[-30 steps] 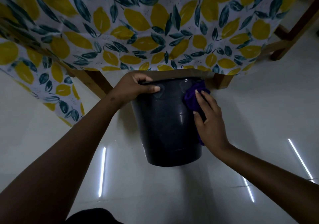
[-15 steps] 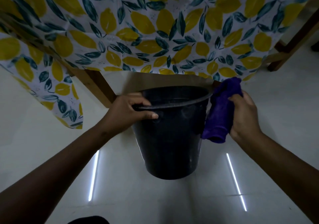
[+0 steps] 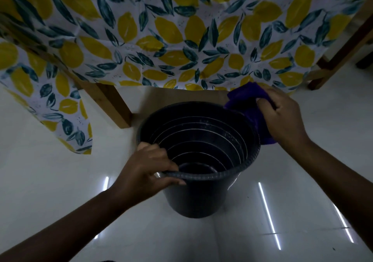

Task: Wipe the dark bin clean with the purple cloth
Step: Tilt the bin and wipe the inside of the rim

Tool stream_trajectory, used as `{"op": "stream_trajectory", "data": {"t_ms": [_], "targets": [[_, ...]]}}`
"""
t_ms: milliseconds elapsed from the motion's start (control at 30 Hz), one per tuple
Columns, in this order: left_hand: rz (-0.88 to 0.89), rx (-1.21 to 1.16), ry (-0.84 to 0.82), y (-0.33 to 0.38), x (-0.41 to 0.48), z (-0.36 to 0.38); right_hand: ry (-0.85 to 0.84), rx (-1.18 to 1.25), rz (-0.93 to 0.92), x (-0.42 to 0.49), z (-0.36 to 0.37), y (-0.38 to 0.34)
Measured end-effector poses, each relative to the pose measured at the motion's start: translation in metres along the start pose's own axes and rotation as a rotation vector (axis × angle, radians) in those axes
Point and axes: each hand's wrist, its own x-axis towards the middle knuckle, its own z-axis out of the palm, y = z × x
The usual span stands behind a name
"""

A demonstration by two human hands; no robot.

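The dark bin is round and ribbed inside, held above the white floor with its mouth tipped toward me, so I see down to its bottom. My left hand grips the near left rim, thumb outside and fingers over the edge. My right hand is at the bin's far right rim, closed on the purple cloth. The bunched cloth lies against the outside of the rim and hangs down behind it.
A table with a lemon-and-leaf patterned cloth overhangs just behind the bin. Its wooden leg stands at the left, and more wooden legs at the right. The glossy white floor reflects strip lights.
The bin has tipped from side-on to mouth toward me, showing its inside. My right hand left the bin's outer wall with the cloth and now sits at the far right rim.
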Motion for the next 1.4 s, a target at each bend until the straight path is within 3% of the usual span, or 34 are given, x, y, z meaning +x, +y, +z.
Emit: {"op": "stream_trajectory", "data": {"t_ms": [200, 400, 767, 967, 1033, 1133, 1200, 1333, 1400], "targets": [[0.135, 0.089, -0.021, -0.002, -0.024, 0.011, -0.15, -0.13, -0.17, -0.03, 0.004, -0.006], [0.167, 0.093, -0.144, -0.012, -0.037, 0.015, -0.343, -0.474, -0.379, -0.065, 0.014, 0.01], [0.109, 0.078, -0.182, -0.029, -0.041, 0.028, -0.294, -0.442, -0.226, -0.079, 0.01, 0.016], [-0.052, -0.033, -0.243, -0.025, -0.028, 0.014, -0.099, -0.492, -0.069, -0.07, 0.02, 0.007], [-0.143, -0.029, -0.155, -0.022, -0.023, 0.016, -0.107, -0.486, 0.012, -0.066, 0.023, 0.008], [-0.448, 0.113, 0.07, -0.022, -0.017, 0.027, -0.158, -0.389, 0.146, -0.054, 0.02, 0.012], [-0.605, 0.072, 0.097, -0.022, -0.015, 0.031, -0.156, -0.339, 0.173, -0.045, 0.016, 0.015], [-0.602, 0.065, 0.038, -0.024, -0.015, 0.033, -0.041, -0.358, 0.084, -0.035, 0.003, 0.018], [-0.601, 0.092, 0.012, -0.025, -0.015, 0.032, -0.099, -0.371, 0.121, -0.033, 0.002, 0.022]]}}
